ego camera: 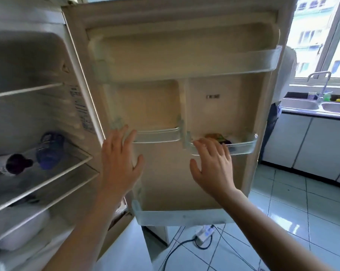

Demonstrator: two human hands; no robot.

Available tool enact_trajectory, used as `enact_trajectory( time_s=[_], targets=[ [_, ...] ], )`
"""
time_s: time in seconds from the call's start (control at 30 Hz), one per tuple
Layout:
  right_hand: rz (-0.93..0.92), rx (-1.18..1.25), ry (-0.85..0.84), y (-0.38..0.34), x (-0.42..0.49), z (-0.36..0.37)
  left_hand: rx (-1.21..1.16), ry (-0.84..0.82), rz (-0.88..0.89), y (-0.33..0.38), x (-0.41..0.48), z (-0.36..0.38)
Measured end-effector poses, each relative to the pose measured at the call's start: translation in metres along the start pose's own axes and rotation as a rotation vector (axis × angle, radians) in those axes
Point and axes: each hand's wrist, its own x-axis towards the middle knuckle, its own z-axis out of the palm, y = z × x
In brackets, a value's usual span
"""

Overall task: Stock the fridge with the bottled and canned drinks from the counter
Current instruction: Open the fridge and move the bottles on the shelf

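1. Head view: fridge [38,61] stands open, its door [159,106] swung wide to the right.
2. Left grip [119,163]: wide, fingers straight and spread, holding nothing. Fingertips lie at the left end of the middle door bin [157,135]; whether they touch it cannot be told.
3. Right grip [212,165]: wide and empty, fingers over the rim of the right door bin [243,147], which holds a coloured packet [216,136].
4. Drinks located: a dark bottle [18,163] and a blue container [50,149], both blurred, on a wire shelf [67,169] inside the fridge.
5. Surface [312,114]: beyond the door, carrying the sink [300,104]. No bottles or cans can be made out on the part in view.
6. Handling, by judgement: full bottles likely heavy, smooth and perhaps slippery, so take them round the mid-body, not the cap. Cans are stiff yet easily dented, so wrap the side wall and set them upright in a door bin.
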Motion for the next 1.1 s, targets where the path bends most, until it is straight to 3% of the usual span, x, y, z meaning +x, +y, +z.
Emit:
enact_trajectory(
  time_s=[0.07, 0.27, 0.83, 0.97, 1.1],
  targets=[
    [0.007, -0.056, -0.085, 0.009, 0.01, 0.011, 0.011, -0.028, -0.05, -0.007, 0.001, -0.003],
    [0.13, -0.084, -0.059, 0.02, 0.025, 0.042, 0.047, -0.174, -0.044, -0.023, 0.002, 0.0],
    [0.222, 0.054, -0.055, 0.034, 0.059, 0.08, -0.006, -0.108, 0.018, -0.018, 0.018, 0.008],
    [0.243, 0.24, 0.108, 0.017, 0.051, 0.079, -0.015, -0.074, 0.029, -0.029, 0.008, -0.005],
    [-0.037, 0.424, 0.324, -0.034, 0.024, 0.084, 0.001, 0.015, -0.189, -0.076, -0.019, -0.026]
  ],
)
